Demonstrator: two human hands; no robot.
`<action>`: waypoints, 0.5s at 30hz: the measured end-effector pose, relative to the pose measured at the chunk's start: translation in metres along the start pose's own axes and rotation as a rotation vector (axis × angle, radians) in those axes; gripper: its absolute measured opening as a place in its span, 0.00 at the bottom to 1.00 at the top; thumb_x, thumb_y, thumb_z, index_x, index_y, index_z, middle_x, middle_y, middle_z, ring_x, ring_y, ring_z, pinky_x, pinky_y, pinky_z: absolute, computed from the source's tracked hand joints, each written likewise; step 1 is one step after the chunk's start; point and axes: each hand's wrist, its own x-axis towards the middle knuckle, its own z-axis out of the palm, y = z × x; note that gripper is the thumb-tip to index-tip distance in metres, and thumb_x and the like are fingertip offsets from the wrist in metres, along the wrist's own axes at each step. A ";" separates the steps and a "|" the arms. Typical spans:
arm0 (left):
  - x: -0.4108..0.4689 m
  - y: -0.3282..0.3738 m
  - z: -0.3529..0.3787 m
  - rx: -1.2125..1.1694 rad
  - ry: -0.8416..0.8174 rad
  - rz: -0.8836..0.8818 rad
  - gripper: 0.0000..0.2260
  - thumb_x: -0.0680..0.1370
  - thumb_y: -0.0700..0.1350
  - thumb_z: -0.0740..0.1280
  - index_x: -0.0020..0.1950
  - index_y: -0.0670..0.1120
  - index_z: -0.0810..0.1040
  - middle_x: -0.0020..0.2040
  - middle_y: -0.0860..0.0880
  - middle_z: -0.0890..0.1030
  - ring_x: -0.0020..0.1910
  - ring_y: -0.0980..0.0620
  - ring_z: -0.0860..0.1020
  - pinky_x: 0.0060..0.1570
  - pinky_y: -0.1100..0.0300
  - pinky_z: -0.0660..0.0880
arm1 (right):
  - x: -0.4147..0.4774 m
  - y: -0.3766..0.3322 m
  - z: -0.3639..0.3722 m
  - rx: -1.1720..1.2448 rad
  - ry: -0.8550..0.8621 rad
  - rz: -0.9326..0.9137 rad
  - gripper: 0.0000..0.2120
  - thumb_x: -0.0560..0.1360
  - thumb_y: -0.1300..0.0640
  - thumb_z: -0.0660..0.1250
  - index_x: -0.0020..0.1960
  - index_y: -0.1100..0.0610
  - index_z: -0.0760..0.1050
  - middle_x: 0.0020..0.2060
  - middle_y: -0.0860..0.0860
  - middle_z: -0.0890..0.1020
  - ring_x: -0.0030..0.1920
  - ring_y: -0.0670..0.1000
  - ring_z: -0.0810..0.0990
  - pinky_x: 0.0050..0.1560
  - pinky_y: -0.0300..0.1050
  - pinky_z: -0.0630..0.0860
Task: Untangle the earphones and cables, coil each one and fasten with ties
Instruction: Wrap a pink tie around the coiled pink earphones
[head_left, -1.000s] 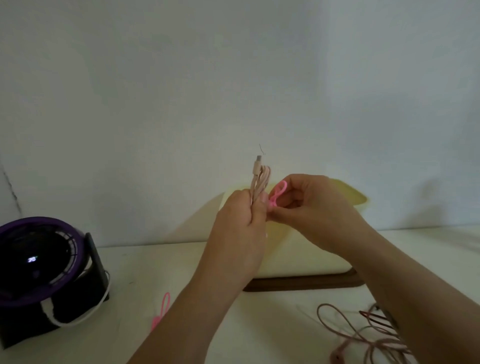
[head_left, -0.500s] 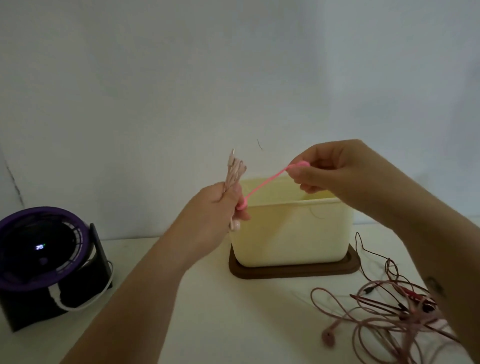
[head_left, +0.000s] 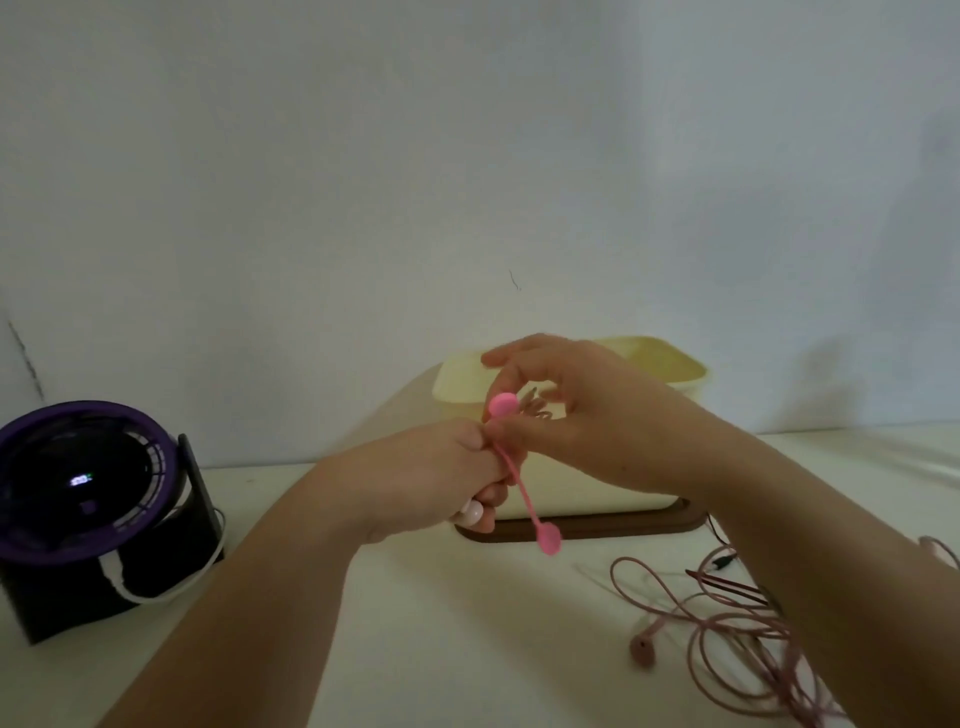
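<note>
1. The left hand (head_left: 431, 483) has its fingers (head_left: 488, 496) curled tight round the coiled cable (head_left: 536, 410). It holds the cable above the tabletop (head_left: 467, 634), in front of the yellow box (head_left: 670, 364), likely so the loops cannot spring apart.
2. The right hand (head_left: 587, 421) pinches the pink tie (head_left: 514, 478) near its upper ball end, seemingly to wrap the bundle.
3. The tie's long axis runs steeply down and slightly right, with its free ball hanging before the brown base (head_left: 613, 527).
4. The cable loops point upward; the cable's ends are hidden.
5. The tangled earphones (head_left: 727, 639) lie on the right, not yet sorted.
</note>
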 end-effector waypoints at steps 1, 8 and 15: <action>0.000 0.000 0.000 0.003 -0.003 0.001 0.18 0.81 0.39 0.53 0.31 0.48 0.66 0.27 0.55 0.66 0.30 0.54 0.66 0.29 0.72 0.66 | 0.000 0.000 0.002 0.050 -0.032 0.021 0.02 0.74 0.53 0.68 0.45 0.51 0.78 0.52 0.45 0.82 0.49 0.43 0.80 0.53 0.42 0.76; 0.000 -0.003 0.004 0.249 0.042 -0.015 0.14 0.81 0.41 0.54 0.36 0.48 0.69 0.30 0.53 0.72 0.29 0.58 0.72 0.36 0.65 0.71 | 0.001 0.008 0.008 0.231 -0.097 0.141 0.03 0.74 0.57 0.68 0.45 0.57 0.78 0.34 0.47 0.83 0.37 0.43 0.81 0.45 0.44 0.81; -0.002 -0.002 0.005 0.324 -0.002 -0.041 0.14 0.81 0.48 0.57 0.35 0.53 0.68 0.33 0.54 0.71 0.32 0.60 0.72 0.42 0.63 0.70 | 0.002 0.015 0.003 0.344 -0.167 0.180 0.03 0.72 0.62 0.71 0.44 0.63 0.79 0.34 0.54 0.84 0.35 0.45 0.81 0.42 0.37 0.80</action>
